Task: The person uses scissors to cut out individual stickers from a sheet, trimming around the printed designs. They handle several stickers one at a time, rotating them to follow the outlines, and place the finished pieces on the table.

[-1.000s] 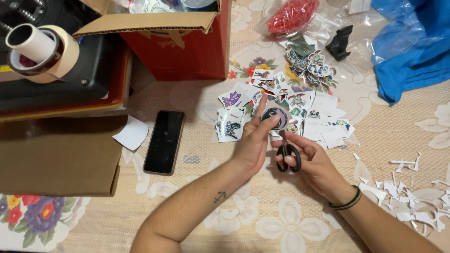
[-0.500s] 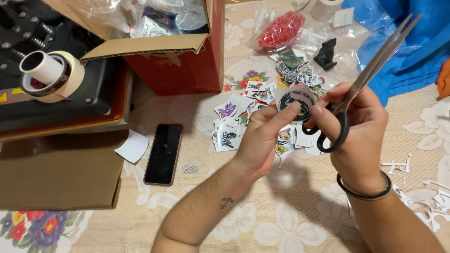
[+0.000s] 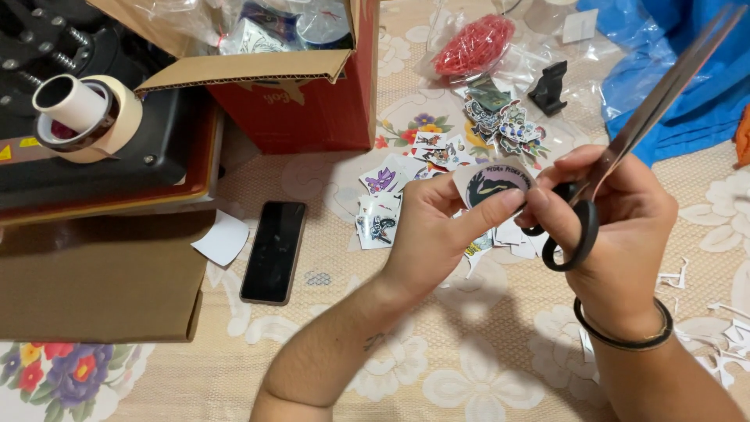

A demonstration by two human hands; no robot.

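Tape rolls (image 3: 82, 117) are sitting at the far left on top of a black machine (image 3: 101, 168), with a flat brown cardboard piece (image 3: 98, 277) lying below it on the flowered tablecloth (image 3: 484, 387). Next to that, a red cardboard box (image 3: 305, 101) is standing open, and a dark phone (image 3: 273, 252) is lying face up just in front of it beside a white paper scrap (image 3: 223, 238). Toward the middle, loose cut stickers (image 3: 383, 211) are spreading across the cloth. Above them the left hand (image 3: 433, 234) is pinching a round sticker (image 3: 494, 184) between thumb and fingers, holding it up off the table. Right beside it, almost touching, the right hand (image 3: 617, 234) is gripping black-handled scissors (image 3: 617, 168) through the loops, its fingertips meeting the sticker's edge; the blades are pointing up and away to the right, closed or nearly so. A dark band (image 3: 625, 332) is circling that wrist. Further back, a red mesh bundle (image 3: 473, 43) in clear plastic is lying near a small black stand (image 3: 548, 87), and blue cloth (image 3: 687, 70) is filling the far right corner. White paper trimmings (image 3: 726, 312) are scattering along the right edge.
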